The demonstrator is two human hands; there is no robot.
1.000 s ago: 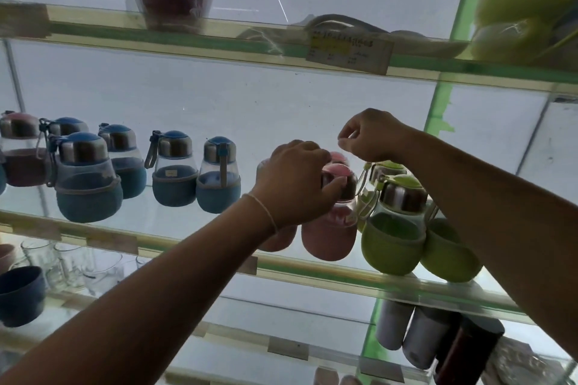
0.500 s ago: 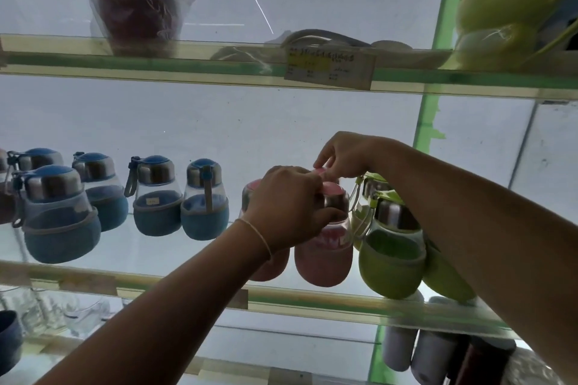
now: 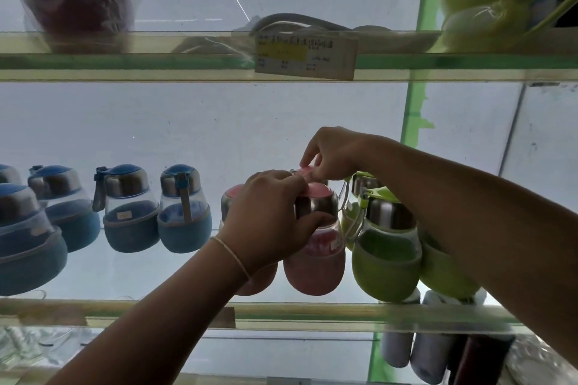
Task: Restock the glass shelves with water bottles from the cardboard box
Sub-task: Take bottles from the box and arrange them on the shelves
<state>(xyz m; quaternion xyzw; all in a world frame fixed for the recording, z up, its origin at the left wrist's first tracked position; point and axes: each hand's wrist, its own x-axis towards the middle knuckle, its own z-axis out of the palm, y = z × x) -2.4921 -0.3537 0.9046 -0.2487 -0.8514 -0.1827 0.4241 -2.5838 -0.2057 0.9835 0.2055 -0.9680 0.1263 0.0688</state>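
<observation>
Standing upright on the glass shelf [image 3: 312,311], left to right: blue bottles [image 3: 184,209] at nine o'clock, pink bottle [image 3: 316,247] centre, green bottle [image 3: 386,253] at three o'clock. Left hand [image 3: 269,222], nearer, curls closed around the pink bottle's steel neck, its long axis vertical. Right hand [image 3: 336,153], at one o'clock, pinches something at the lid; exactly what cannot be told.

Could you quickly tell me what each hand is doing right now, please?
Left hand: closed around the neck of the front pink bottle.
Right hand: fingertips pinching the cap of a pink bottle behind.
</observation>
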